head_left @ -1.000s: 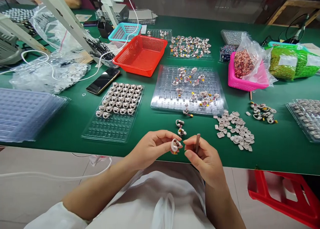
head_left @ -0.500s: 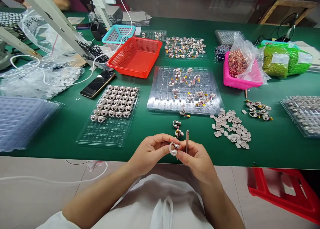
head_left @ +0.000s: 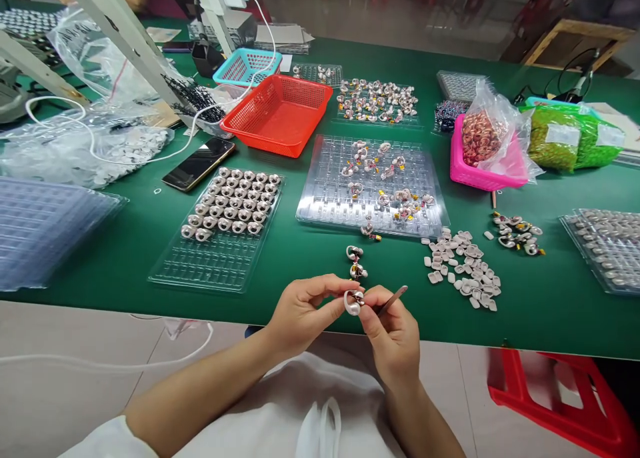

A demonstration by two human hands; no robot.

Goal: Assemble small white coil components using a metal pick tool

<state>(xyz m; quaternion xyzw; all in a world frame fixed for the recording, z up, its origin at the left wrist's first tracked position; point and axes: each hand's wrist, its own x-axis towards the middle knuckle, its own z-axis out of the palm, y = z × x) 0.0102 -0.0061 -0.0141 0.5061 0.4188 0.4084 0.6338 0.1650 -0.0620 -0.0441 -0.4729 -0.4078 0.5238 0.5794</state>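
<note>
My left hand (head_left: pixel 305 311) pinches a small pale ear-hook earphone shell (head_left: pixel 353 303) at the near table edge. My right hand (head_left: pixel 393 331) touches the same shell with its fingertips and holds thin metal tweezers (head_left: pixel 393 299), whose end points up to the right. Two more shells (head_left: pixel 355 261) lie on the green mat just beyond my hands. A clear tray (head_left: pixel 220 258) on the left holds rows of finished shells. Another clear tray (head_left: pixel 330 205) in the middle holds scattered shells with wires. A pile of small pale covers (head_left: pixel 463 268) lies to the right.
A red basket (head_left: pixel 280 115), a turquoise basket (head_left: pixel 247 65) and a phone (head_left: pixel 199 163) sit at the back left. A pink basket (head_left: pixel 475 168) holds bagged copper coils; green bags (head_left: pixel 570 135) lie beside it. Stacked clear trays (head_left: pixel 40 225) are far left, a red stool (head_left: pixel 565 398) lower right.
My hands have closed together on the shell. The tweezers tipped from upright to slanting right. The view shifted slightly.
</note>
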